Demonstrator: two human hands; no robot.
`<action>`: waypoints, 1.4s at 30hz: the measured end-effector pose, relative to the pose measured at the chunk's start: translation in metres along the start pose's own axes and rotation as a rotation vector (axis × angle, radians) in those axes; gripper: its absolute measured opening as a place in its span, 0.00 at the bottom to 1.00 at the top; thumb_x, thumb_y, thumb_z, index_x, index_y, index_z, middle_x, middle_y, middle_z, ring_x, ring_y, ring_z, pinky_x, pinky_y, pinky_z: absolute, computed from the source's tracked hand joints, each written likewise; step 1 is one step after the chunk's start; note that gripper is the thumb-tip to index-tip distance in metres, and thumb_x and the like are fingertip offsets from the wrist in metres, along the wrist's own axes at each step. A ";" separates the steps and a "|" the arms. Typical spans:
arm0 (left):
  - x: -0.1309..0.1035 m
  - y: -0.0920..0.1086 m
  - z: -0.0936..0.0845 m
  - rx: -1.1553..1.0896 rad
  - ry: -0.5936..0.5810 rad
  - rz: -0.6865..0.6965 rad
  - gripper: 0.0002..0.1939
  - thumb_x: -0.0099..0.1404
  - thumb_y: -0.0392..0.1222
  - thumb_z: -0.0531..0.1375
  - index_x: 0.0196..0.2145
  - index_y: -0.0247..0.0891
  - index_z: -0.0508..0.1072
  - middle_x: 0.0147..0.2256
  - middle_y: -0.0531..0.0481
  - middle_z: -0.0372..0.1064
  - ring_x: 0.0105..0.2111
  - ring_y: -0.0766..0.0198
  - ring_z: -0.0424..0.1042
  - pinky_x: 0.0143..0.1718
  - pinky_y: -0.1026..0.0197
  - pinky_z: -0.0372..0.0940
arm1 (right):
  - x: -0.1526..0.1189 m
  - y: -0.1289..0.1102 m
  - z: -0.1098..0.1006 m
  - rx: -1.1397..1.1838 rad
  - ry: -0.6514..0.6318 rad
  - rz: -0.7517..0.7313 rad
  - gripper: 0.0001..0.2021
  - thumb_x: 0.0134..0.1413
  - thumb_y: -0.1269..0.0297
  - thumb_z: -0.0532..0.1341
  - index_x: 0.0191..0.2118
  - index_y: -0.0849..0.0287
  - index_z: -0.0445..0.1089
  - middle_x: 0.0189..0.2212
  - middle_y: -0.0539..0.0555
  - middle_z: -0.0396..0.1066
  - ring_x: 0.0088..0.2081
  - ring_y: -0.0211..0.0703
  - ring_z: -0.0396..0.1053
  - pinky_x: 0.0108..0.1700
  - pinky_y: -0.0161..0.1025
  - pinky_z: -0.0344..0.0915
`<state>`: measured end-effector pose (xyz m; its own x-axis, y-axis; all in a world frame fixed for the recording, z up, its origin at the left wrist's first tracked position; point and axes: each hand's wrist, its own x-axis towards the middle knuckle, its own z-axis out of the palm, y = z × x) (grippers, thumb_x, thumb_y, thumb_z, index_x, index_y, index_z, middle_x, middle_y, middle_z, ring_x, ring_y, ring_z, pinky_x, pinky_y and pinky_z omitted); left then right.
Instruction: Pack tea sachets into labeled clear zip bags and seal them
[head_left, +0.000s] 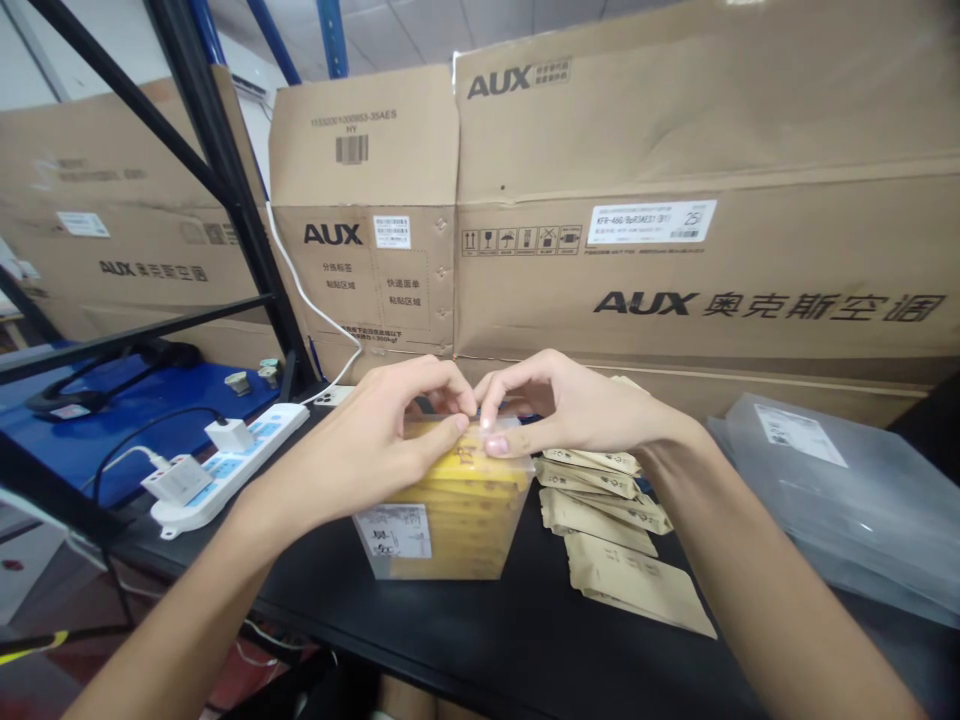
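Clear plastic is meeting both hands as I am watching from afar through the head camera. The left hand (409,415) is pinching narrowly at the top edge of a clear box (465,560), its thumb lying on the near side. The right hand (574,405) is pinching at the same edge, its thumb pressing on the plastic and its fingertips sitting just beside the left ones; some fingers are hiding behind the box.

That box is standing upright on a black table (465,655), centred between the forearms. Yellowish packets (457,505) are filling it in rows, and a white label (394,530) is showing on its front, low on the left.

Just right of the box, tan paper packets (637,580) are lying in an overlapping row running away from me. Farther right, translucent plastic pieces (832,520) are lying flat in a stack, the top one bearing a label.

On the left, a white power strip (232,470) is lying at a slant, carrying plugged-in adapters (180,480). Beyond a black metal frame (217,150), a blue surface (150,400) is showing. Large cardboard panels (697,250) printed "AUX" are walling off the back.
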<state>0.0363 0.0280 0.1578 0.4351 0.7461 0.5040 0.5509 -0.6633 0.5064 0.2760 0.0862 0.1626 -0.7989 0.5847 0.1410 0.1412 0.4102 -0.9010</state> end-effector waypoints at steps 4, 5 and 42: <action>-0.001 0.005 -0.002 0.015 -0.026 0.034 0.07 0.66 0.33 0.62 0.37 0.43 0.81 0.40 0.53 0.79 0.41 0.59 0.75 0.46 0.55 0.67 | 0.000 -0.002 0.001 -0.008 0.006 0.019 0.14 0.49 0.56 0.79 0.35 0.59 0.80 0.39 0.54 0.78 0.43 0.47 0.74 0.49 0.46 0.72; -0.001 0.006 -0.002 0.018 -0.027 0.036 0.08 0.65 0.33 0.62 0.36 0.43 0.81 0.39 0.53 0.79 0.40 0.59 0.75 0.46 0.55 0.67 | 0.000 -0.003 0.002 -0.015 0.006 0.028 0.15 0.49 0.55 0.79 0.35 0.59 0.80 0.39 0.54 0.78 0.43 0.47 0.74 0.48 0.46 0.72; -0.048 -0.032 -0.003 -0.278 0.291 -0.166 0.07 0.72 0.44 0.62 0.35 0.42 0.76 0.39 0.50 0.73 0.42 0.58 0.72 0.44 0.54 0.65 | 0.038 -0.034 0.060 -0.423 0.146 -0.081 0.02 0.62 0.68 0.66 0.39 0.55 0.77 0.42 0.48 0.81 0.46 0.44 0.77 0.51 0.40 0.66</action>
<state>-0.0046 0.0137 0.1199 0.1157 0.8230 0.5562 0.3666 -0.5558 0.7461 0.2054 0.0523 0.1737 -0.7306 0.6193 0.2876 0.3326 0.6906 -0.6422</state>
